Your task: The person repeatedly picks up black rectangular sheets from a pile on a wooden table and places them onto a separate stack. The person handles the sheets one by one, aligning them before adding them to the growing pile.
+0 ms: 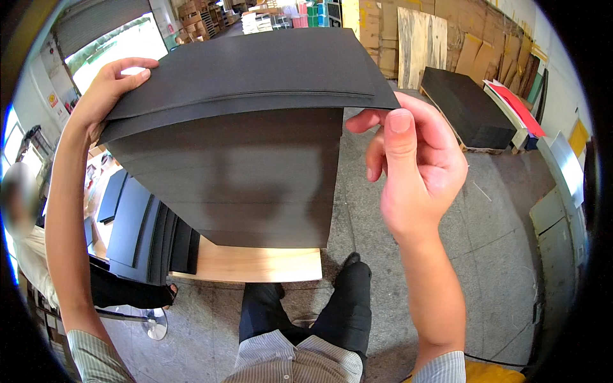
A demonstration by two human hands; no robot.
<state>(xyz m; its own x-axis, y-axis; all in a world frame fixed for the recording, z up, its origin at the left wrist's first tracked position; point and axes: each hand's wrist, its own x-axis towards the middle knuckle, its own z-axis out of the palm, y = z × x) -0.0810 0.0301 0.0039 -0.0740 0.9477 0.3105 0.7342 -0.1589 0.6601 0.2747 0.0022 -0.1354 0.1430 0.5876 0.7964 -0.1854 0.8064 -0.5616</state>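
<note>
A tall stack of black cardboard sheets stands in front of me on a pale wooden board. Across its top lies a black cardboard sheet, with the edges of a few layers showing along the near side. My left hand grips the sheet's left end, its thumb and index finger on the upper face and the other fingers partly hidden. Pinched between the thumb and fingers of my right hand is the sheet's near right corner, which juts out past the stack's side.
Left of the stack, black boards lie on a table, and a person is beside it. Another black stack sits on a pallet at the back right, near a red sheet. A grey metal cabinet stands far right.
</note>
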